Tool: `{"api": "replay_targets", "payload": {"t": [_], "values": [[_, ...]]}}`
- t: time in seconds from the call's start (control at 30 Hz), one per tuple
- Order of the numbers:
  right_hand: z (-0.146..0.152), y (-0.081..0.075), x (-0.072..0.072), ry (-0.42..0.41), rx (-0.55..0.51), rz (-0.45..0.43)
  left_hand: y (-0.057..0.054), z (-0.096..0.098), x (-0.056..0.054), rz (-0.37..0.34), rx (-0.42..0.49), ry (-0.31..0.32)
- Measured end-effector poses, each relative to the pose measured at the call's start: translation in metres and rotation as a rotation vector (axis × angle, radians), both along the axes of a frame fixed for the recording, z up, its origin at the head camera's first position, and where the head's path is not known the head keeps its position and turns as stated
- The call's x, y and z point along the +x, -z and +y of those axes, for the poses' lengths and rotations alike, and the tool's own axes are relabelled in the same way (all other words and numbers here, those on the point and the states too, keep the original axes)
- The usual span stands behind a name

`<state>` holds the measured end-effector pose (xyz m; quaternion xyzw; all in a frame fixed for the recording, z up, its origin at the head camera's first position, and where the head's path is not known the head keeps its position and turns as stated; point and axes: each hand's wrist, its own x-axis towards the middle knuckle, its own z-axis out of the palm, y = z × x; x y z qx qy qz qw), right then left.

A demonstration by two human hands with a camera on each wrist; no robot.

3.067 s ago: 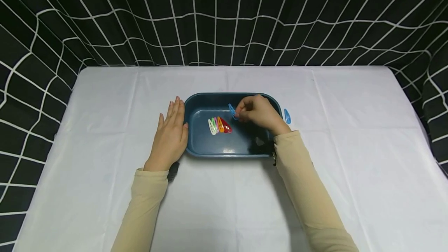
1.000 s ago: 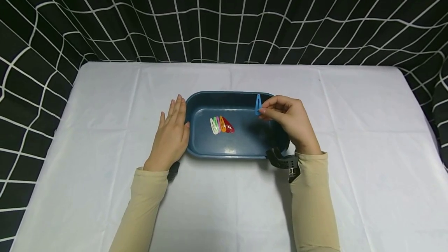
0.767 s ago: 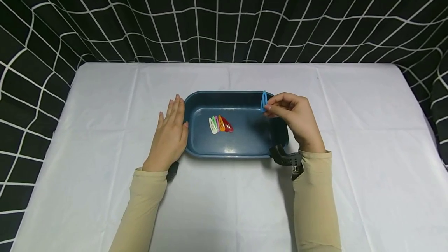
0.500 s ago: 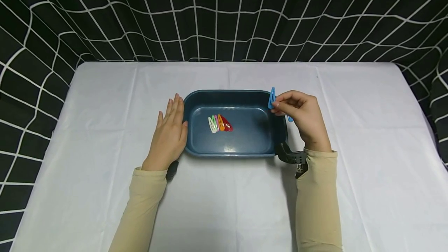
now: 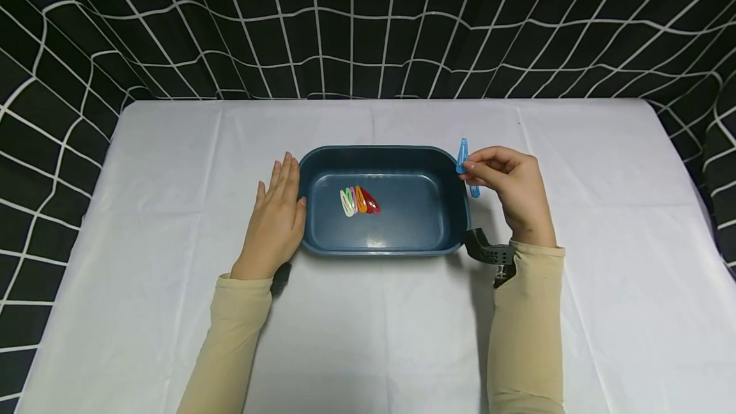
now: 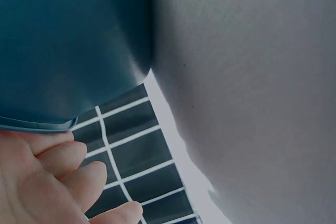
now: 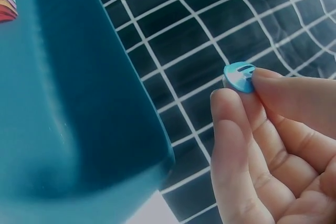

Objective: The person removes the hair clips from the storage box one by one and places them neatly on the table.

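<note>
My right hand (image 5: 512, 187) pinches a blue snap hair clip (image 5: 462, 156) between thumb and fingertips, held up over the right rim of the dark blue tray (image 5: 402, 253). The right wrist view shows the same hair clip (image 7: 240, 77) end-on at the fingertips. A second blue hair clip (image 5: 475, 191) lies on the cloth just right of the tray, partly hidden by the fingers. With straight fingers, my left hand (image 5: 271, 219) rests against the tray's left side. Inside the tray a row of hair clips (image 5: 361, 200) runs white, green, purple, orange, red.
A white cloth (image 5: 172, 209) covers the table. Behind it and at both sides hangs a black curtain (image 5: 368, 30) with a white grid. A black wrist strap (image 5: 489, 249) on my right arm sits close to the tray's lower right corner.
My right hand has carried the blue hair clip from above the tray's inside rightward to its right rim. The second blue clip shows again below the fingers. My left hand stays at the tray.
</note>
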<state>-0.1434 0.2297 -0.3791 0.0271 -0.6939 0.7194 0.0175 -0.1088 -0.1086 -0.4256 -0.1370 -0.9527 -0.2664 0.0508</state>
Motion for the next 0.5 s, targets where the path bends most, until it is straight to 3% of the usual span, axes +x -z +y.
{"api": "replay_targets", "payload": {"t": [0.5], "values": [[0.018,0.004,0.001,0.045,-0.100,-0.043,0.000,0.000,0.000,0.011,0.009,0.002]]}}
